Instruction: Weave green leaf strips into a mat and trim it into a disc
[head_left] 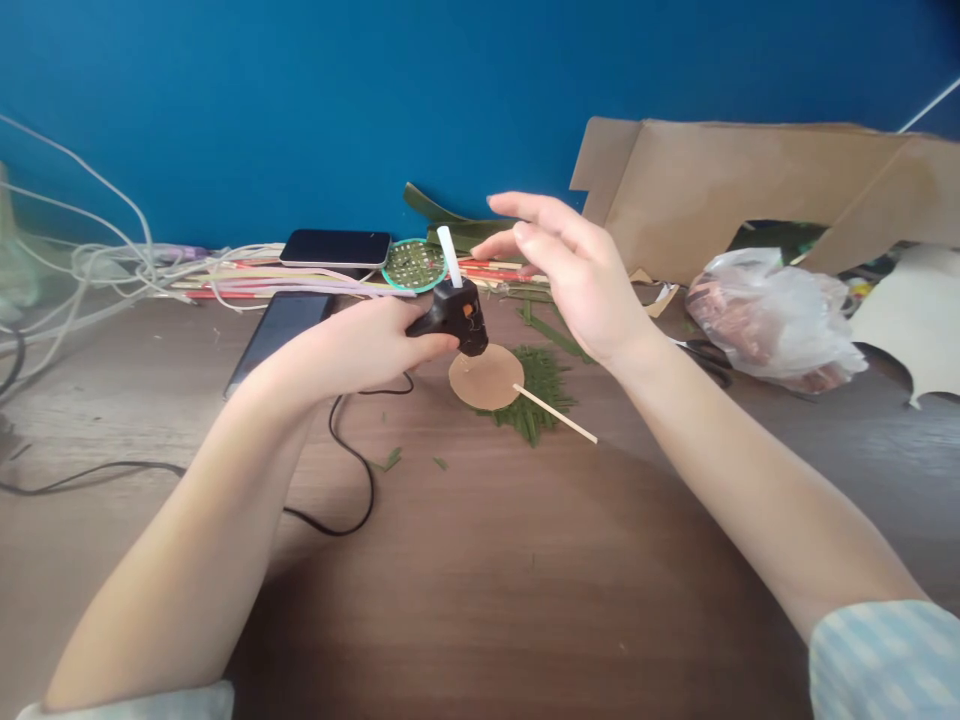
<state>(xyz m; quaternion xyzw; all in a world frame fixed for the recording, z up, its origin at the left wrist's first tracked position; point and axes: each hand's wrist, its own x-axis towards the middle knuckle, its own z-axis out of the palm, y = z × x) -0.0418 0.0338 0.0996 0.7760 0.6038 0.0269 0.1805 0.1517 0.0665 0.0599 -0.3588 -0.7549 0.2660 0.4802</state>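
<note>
My left hand is wrapped round a black hot glue gun, with a white glue stick standing up out of its back end. The gun hangs above a round cardboard disc on the table, and its nozzle is hidden from me. A thin wooden stick lies with one end on the disc. Under the disc are cut green leaf strips. Held up at the right, my right hand is open, its fingers stretched to the left, holding nothing.
A black cord loops over the table. Behind lie a phone, a dark tablet-like device, a round green-rimmed piece and white cables. At the right are scissors, a plastic bag and a cardboard sheet.
</note>
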